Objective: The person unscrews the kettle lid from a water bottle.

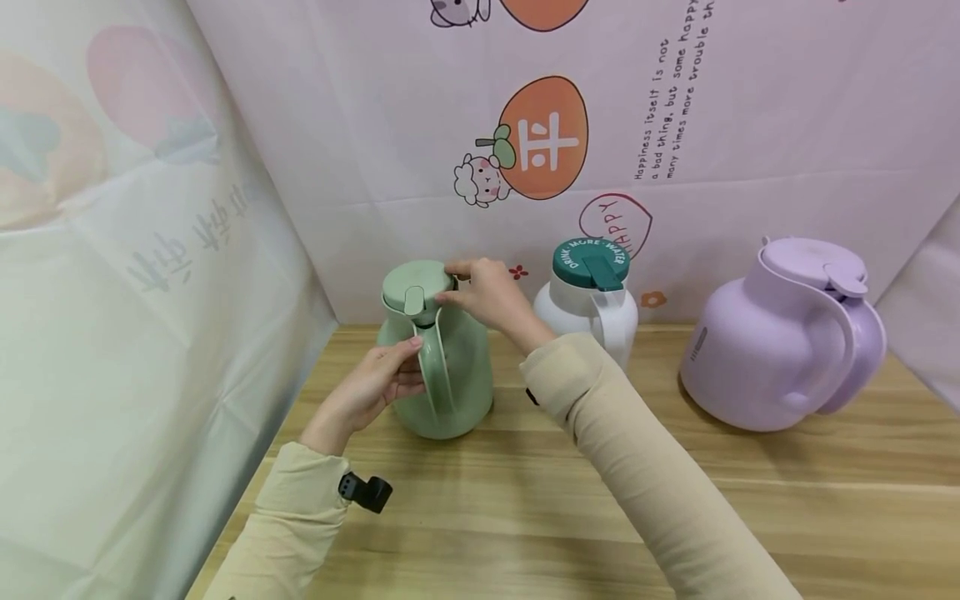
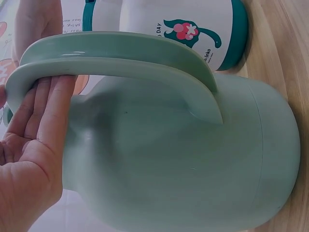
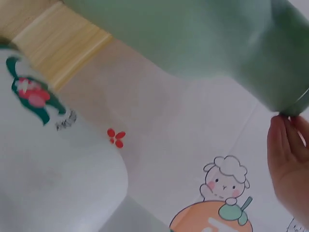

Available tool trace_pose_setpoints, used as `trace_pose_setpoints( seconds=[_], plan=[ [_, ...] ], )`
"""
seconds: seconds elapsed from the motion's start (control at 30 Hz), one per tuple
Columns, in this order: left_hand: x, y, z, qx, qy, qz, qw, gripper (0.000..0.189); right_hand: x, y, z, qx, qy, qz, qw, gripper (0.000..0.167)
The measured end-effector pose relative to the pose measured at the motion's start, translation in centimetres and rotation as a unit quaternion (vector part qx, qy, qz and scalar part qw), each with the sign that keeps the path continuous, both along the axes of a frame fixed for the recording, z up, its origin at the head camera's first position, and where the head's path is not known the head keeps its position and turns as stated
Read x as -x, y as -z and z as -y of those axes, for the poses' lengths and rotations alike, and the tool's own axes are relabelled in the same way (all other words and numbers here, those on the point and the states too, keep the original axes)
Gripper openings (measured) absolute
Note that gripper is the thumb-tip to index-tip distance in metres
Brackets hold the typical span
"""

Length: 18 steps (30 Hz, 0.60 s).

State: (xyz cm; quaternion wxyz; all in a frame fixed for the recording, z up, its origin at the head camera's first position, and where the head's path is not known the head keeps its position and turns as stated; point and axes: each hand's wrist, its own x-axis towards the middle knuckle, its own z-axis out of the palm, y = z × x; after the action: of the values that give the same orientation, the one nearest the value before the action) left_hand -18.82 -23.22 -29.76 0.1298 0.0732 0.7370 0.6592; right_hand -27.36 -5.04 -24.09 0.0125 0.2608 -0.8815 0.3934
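A sage-green thermos jug (image 1: 468, 367) stands on the wooden table, its round lid (image 1: 417, 282) on top. My left hand (image 1: 372, 387) grips the jug's handle near its upper end, thumb on the outside and fingers passed through the loop, as the left wrist view shows with the handle (image 2: 130, 67). At the lid's right edge my right hand (image 1: 491, 296) pinches the rim between thumb and fingers. In the right wrist view the fingertips of the right hand (image 3: 292, 159) touch the rim; the thumb is out of that view.
A white jug (image 1: 555, 310) with a dark green lid stands right of the green one, partly behind my right forearm. Farther right is a lilac jug (image 1: 750, 350). Printed cloth (image 1: 405, 167) hangs behind the table, with white cloth (image 1: 112, 400) along the left side.
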Motion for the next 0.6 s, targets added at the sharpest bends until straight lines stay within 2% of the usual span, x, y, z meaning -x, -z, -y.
trace_pose_setpoints(
  seconds=[0.1,0.23,0.43,0.6],
  plan=[
    [-0.1,0.0,0.0,0.000,-0.002,0.000,1.0000,0.056,-0.1,-0.1,-0.3,-0.002,-0.015,0.020,0.9997,0.048],
    [-0.1,-0.1,0.1,0.002,-0.005,-0.001,1.0000,0.054,-0.5,-0.4,0.2,-0.011,-0.005,0.039,0.9992,0.053],
    [-0.2,-0.1,0.1,0.008,-0.006,-0.001,1.0000,0.054,-1.5,-0.7,1.6,-0.016,0.006,0.038,0.9991,0.061],
    [-0.2,0.0,-0.1,0.007,-0.003,0.000,1.0000,0.057,-2.1,-0.8,2.6,-0.046,0.035,0.039,0.9976,0.079]
  ],
)
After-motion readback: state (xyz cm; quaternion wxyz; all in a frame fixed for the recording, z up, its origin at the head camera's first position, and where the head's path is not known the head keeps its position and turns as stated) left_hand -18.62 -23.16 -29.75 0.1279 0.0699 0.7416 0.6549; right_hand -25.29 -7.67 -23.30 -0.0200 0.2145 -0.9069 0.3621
